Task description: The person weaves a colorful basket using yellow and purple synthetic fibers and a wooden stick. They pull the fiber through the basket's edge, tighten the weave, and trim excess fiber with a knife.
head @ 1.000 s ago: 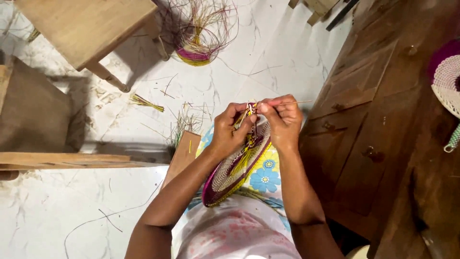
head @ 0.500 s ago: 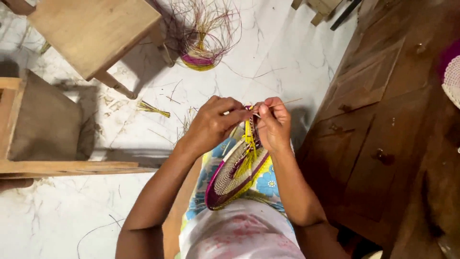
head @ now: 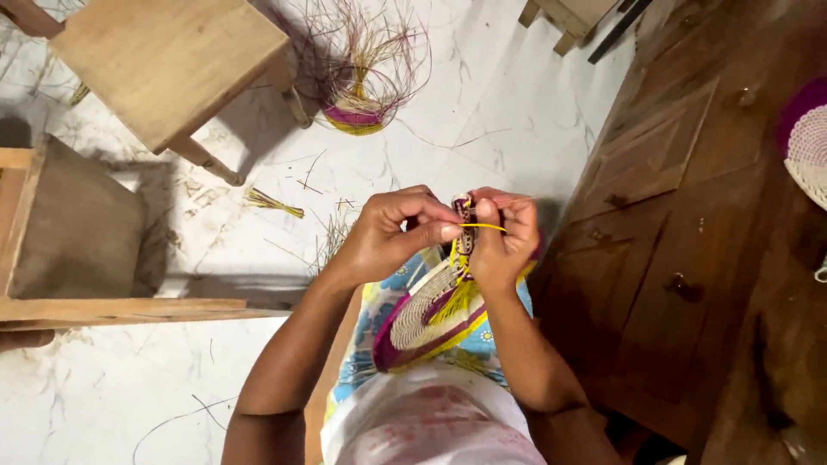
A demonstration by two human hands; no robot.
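A round woven basket piece (head: 424, 320), cream in the middle with purple and yellow rings, stands tilted on my lap. My right hand (head: 504, 241) grips its upper rim. My left hand (head: 398, 232) pinches a thin yellow strand (head: 482, 226) that runs across to the rim, pulled taut between the two hands. Loose yellow strands hang down over the piece below my hands.
A wooden stool (head: 168, 65) stands at the upper left, a second wooden seat with a brown cushion (head: 73, 228) at the left. An unfinished basket with loose fibres (head: 357, 112) lies on the white floor. A dark wooden cabinet (head: 689, 224) fills the right, a woven mat (head: 810, 151) on it.
My hands have shifted slightly along the rim, and my left hand has drawn the yellow strand out sideways. The view has tilted a little.
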